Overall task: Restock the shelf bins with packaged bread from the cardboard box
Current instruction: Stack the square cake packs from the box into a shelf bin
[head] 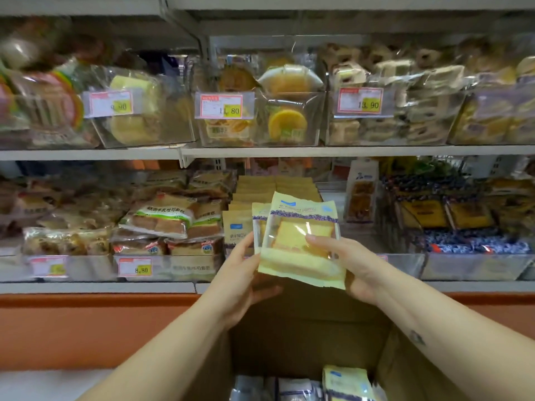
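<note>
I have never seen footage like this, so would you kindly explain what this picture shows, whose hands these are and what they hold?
There is no machine here: a person wears a camera on the head, so the single picture looks forward and down at their own arms. The left hand and right hand together hold a pale yellow plastic bread packet with a clear window; a second packet sits just behind. Below stands the open brown cardboard box with more packets inside. Ahead are clear plastic shelf bins holding packaged bread.
</note>
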The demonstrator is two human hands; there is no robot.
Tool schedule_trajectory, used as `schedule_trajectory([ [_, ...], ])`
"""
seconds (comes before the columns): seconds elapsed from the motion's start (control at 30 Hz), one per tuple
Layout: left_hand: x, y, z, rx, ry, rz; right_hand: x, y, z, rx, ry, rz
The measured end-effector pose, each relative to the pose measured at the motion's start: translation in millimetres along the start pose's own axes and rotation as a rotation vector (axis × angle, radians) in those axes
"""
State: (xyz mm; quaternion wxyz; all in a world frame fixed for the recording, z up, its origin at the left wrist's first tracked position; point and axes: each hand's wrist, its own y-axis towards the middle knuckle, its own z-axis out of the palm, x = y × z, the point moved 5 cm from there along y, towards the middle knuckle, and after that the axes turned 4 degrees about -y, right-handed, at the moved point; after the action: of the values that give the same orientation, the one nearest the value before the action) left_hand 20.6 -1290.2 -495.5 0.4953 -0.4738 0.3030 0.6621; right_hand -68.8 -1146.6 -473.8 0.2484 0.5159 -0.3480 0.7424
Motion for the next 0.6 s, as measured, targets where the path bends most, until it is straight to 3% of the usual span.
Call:
schedule_trajectory([
  [0.17,-6.8,12.5,0.3,-0.030,-0.035,0.030,11.2,3.1,-0.2,0.045,-0.066,-0.084],
  [0.33,-6.5,23.5,-5.4,-0.152,-0.087,0.070,13.8,3.1,-16.6,-0.124,-0.281,-0.248],
  [0.6,-27.7,68.7,-22.9,-0.350,0.079,0.259,29.6,53.3,-50.7,-0.398,-0.252,-0.428],
])
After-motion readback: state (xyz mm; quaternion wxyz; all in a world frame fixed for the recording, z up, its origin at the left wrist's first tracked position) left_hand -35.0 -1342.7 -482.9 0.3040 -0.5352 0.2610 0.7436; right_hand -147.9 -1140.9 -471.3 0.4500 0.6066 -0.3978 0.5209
